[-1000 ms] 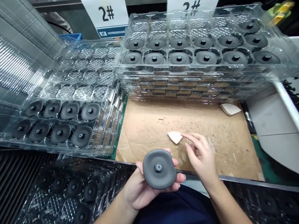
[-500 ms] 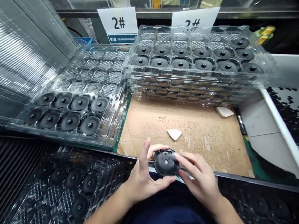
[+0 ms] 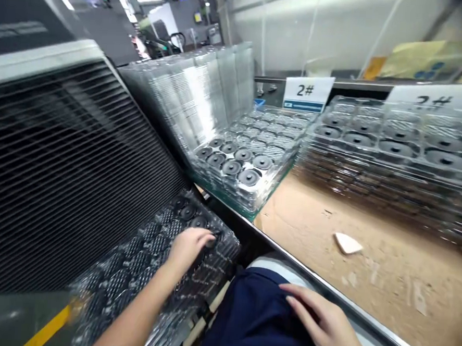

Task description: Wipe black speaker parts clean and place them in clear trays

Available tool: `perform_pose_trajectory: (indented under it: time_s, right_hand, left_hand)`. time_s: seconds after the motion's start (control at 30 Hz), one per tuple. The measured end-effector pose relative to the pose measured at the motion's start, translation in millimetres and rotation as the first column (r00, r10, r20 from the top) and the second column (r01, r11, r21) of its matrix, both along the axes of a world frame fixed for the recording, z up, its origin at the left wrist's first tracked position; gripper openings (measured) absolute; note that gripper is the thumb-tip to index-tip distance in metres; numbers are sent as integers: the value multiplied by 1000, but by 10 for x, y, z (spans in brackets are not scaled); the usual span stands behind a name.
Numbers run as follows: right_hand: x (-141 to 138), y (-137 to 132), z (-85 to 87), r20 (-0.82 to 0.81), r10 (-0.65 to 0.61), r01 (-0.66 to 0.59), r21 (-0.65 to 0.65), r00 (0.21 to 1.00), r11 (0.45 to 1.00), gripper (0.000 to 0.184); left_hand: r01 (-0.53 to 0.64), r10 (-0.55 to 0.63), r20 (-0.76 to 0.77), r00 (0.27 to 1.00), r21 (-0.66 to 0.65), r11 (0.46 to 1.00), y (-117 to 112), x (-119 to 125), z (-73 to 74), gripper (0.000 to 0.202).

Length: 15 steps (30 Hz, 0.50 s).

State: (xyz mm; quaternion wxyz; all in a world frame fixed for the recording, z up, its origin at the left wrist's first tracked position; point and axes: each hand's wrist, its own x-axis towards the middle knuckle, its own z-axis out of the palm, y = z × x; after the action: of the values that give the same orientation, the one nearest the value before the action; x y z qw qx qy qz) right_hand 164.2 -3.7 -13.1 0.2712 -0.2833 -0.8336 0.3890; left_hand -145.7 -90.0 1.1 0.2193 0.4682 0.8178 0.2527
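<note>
Lying low at the left, clear tray [image 3: 147,256] of black discs, long axis running away and rightward. On its far end, left hand [image 3: 189,246], fingers curled, grip not discernible, nearest disc [image 3: 199,222] just beyond; right hand [image 3: 318,316] open, flat on blue cloth [image 3: 257,315], well apart.

Cardboard surface [image 3: 384,287] is mostly open, only a small white wedge [image 3: 348,243] lying on it. Tray stacks [image 3: 372,171] wall off the back, and the dark ribbed panel [image 3: 59,173] crowds the low tray [image 3: 144,251] on the left side.
</note>
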Motion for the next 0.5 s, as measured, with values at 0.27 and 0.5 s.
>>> perform_pose_trajectory:
  time_s: [0.27,0.5]
  right_hand:
    - [87,-112,-5,80,86,-76,-126,993,989,25]
    - [72,-124,0,131,51,-29,-166,990,986,28]
  left_hand:
    - [-258,262,-374,890,60,964,-587,-722,-592,32]
    - [-267,318,-487,813,174,948,-870,-715,-720,33]
